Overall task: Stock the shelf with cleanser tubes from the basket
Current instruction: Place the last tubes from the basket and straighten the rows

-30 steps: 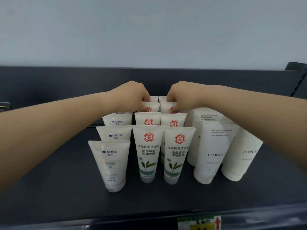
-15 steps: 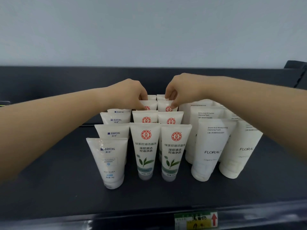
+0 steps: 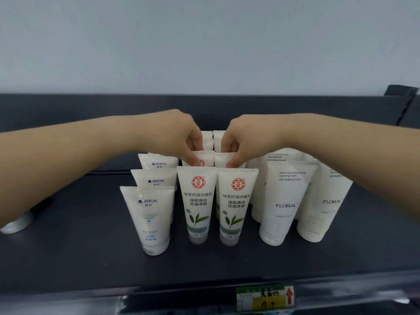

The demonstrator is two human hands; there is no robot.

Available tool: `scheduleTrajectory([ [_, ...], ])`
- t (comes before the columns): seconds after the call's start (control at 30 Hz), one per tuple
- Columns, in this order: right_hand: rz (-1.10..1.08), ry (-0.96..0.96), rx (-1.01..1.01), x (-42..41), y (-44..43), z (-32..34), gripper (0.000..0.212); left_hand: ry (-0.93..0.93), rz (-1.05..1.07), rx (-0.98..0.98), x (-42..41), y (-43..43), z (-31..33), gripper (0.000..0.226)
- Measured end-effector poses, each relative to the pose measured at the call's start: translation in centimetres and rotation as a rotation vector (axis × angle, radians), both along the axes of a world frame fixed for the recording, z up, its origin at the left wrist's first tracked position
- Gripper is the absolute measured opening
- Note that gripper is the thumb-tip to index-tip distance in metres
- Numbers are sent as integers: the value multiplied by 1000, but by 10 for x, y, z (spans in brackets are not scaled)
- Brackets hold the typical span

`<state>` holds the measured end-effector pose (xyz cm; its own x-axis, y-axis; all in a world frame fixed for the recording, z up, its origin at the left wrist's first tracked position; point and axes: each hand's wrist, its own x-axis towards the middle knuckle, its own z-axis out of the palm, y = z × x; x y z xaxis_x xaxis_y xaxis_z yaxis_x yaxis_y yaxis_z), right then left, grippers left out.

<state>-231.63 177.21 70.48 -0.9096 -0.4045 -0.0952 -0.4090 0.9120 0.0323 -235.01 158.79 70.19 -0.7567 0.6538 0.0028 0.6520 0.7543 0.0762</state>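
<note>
Two rows of white green-tea cleanser tubes with red seals stand cap-down on the dark shelf [image 3: 68, 258]; the front pair are the left one [image 3: 197, 203] and the right one [image 3: 236, 205]. My left hand [image 3: 179, 137] pinches the top edge of the second tube in the left row [image 3: 205, 158]. My right hand [image 3: 245, 137] pinches the top of the second tube in the right row [image 3: 221, 158]. More tubes of the same kind [image 3: 212, 135] stand behind the hands, partly hidden. No basket is in view.
A row of Manting tubes [image 3: 150, 217] stands to the left, and larger Floral tubes [image 3: 284, 201] to the right. A price label [image 3: 264, 296] sits on the shelf's front rail. A pale round object [image 3: 16, 223] lies under my left forearm.
Both hands have come forward from the third tubes back to the second tubes in each row. The view has shifted slightly.
</note>
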Motion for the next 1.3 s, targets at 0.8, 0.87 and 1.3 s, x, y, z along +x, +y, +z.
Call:
scheduleTrajectory([
  [0.8,17,184,110,-18,12,-16,38,183,58,-96,-11,7,-21,23],
  [0.87,20,194,112,-19,13,-16,42,181,66,-93,-11,7,-22,25],
  [1.3,7,221,93,-21,14,-19,39,177,85,-83,-11,8,-22,25],
])
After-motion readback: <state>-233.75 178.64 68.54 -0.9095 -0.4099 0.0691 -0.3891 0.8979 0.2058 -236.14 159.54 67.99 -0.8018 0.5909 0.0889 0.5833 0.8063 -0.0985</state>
